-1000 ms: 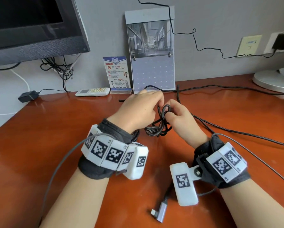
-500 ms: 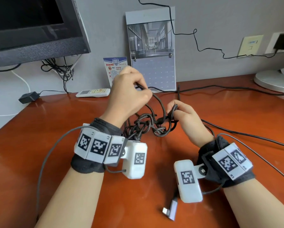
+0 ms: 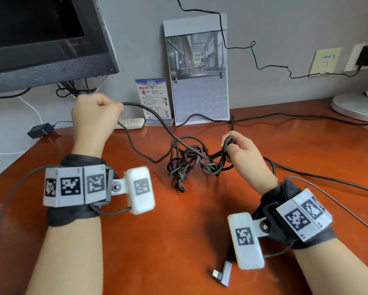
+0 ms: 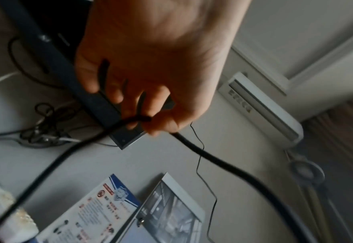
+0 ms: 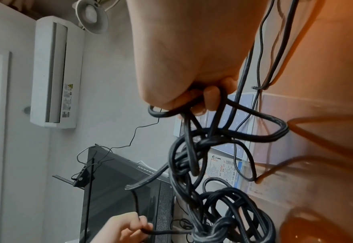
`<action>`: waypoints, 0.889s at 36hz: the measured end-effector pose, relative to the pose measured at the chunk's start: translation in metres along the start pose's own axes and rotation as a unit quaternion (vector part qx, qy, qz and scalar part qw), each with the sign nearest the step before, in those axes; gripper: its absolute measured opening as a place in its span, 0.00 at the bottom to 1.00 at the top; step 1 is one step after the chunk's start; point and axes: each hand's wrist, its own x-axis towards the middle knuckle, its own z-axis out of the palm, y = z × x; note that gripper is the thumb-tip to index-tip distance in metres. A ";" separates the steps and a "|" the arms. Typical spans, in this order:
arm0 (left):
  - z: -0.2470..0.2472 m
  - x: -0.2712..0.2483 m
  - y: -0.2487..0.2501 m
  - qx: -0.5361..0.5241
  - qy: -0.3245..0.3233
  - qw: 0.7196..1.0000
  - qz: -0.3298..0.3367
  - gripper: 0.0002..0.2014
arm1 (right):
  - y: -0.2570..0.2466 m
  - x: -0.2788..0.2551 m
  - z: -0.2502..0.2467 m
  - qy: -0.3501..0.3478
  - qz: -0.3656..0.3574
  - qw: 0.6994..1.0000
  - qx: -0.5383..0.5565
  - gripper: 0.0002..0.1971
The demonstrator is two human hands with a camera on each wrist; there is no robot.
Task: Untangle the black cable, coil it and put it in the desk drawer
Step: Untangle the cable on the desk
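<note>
Head view: left hand is up and out to the left in a fist, right hand sits low over the worktop.
Left fingers: curled tight round a strand of the black cable, which leaves the fist on both sides, as the left wrist view shows.
Right fingers: curled round a bunch of loops at the right edge of the knot; the right wrist view shows several strands passing through the grip.
Cable position: knotted mass lies on the worktop between the hands, nearer the right one, with one strand rising from it to the left fist.
Progress, my call: untangling is under way; the knot looks dense, nothing is coiled.
Risk one: pulling the strand hard while the loops are pinned could cinch the knot tighter rather than free it.
Risk two: other black wires run across the worktop just beside the right wrist; a loop could snag one and drag it along.
Risk three: the strand passes close to the small card and the calendar leaning at the wall; a sweep could topple them.
Hidden: no drawer appears in any view.
Hard to tell: the cable's ends, and the left wrist view is blurred.
</note>
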 end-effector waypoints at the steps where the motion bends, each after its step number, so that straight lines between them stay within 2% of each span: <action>1: 0.002 0.002 -0.005 0.042 -0.021 0.999 -0.022 0.05 | 0.000 -0.001 0.001 -0.002 -0.002 1.000 -0.008 0.05; 3: 0.007 0.003 -0.010 0.139 -0.068 0.987 -0.039 0.07 | -0.001 -0.003 0.001 -0.004 -0.005 1.000 -0.016 0.05; 7: 0.013 0.006 -0.008 0.299 -0.166 0.939 -0.016 0.06 | -0.001 -0.003 0.000 0.000 0.007 0.999 -0.039 0.08; 9: 0.014 0.004 -0.004 0.316 -0.194 0.929 -0.015 0.09 | -0.002 -0.003 0.001 -0.007 0.016 0.998 -0.056 0.08; 11: 0.011 -0.004 0.004 0.306 -0.212 0.928 -0.003 0.20 | -0.004 -0.005 0.003 -0.022 0.016 0.997 -0.076 0.10; 12: 0.010 -0.009 0.009 0.291 -0.211 0.933 0.011 0.19 | -0.005 -0.005 0.004 -0.029 0.010 0.996 -0.083 0.11; 14: 0.013 -0.020 0.019 0.265 -0.185 0.944 0.075 0.16 | -0.006 -0.006 0.005 -0.034 -0.004 0.995 -0.098 0.11; 16: 0.018 -0.034 0.033 0.249 -0.161 0.937 0.184 0.21 | -0.007 -0.006 0.007 -0.031 -0.012 0.994 -0.108 0.10; 18: 0.026 -0.045 0.046 0.208 -0.189 0.917 0.284 0.22 | -0.008 -0.006 0.009 -0.021 -0.018 0.994 -0.106 0.09; 19: 0.030 -0.051 0.051 0.179 -0.217 0.907 0.312 0.19 | -0.008 -0.006 0.009 -0.015 -0.020 0.994 -0.102 0.08; 21: 0.039 -0.065 0.059 0.176 -0.257 0.890 0.332 0.13 | -0.009 -0.007 0.010 -0.005 -0.019 0.995 -0.097 0.07; 23: 0.049 -0.078 0.061 0.276 -0.252 0.858 0.353 0.10 | -0.008 -0.006 0.010 0.002 -0.023 0.994 -0.104 0.06; 26: 0.059 -0.089 0.058 0.392 -0.252 0.806 0.366 0.13 | -0.003 -0.005 0.012 0.016 -0.029 0.993 -0.113 0.06; 29: 0.061 -0.088 0.053 0.430 -0.275 0.784 0.353 0.14 | -0.002 -0.005 0.011 0.036 -0.034 0.995 -0.090 0.08; 32: 0.061 -0.084 0.050 0.423 -0.288 0.787 0.345 0.12 | -0.004 -0.005 0.009 0.038 -0.036 0.996 -0.065 0.08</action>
